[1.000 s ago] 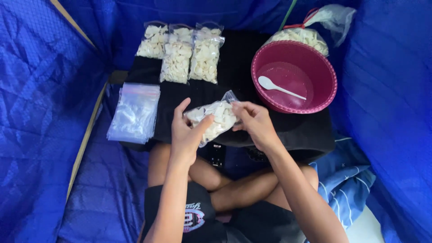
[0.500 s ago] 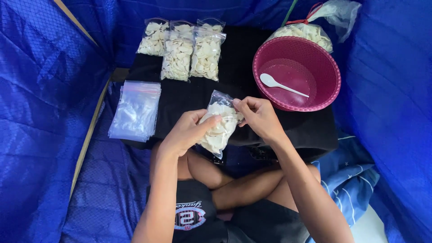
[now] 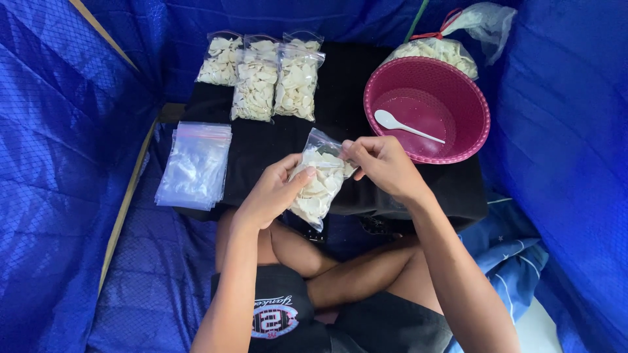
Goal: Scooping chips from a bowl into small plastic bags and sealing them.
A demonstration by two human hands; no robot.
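Clear bag of white chips [image 3: 318, 185]: held above near edge of black table [image 3: 340, 91], left of pink bowl [image 3: 428, 108]. Left hand [image 3: 271, 193] fingers clamped on its side; right hand [image 3: 386, 163] pinching top edge. Probably light, soft, contents brittle; grip by film edges.
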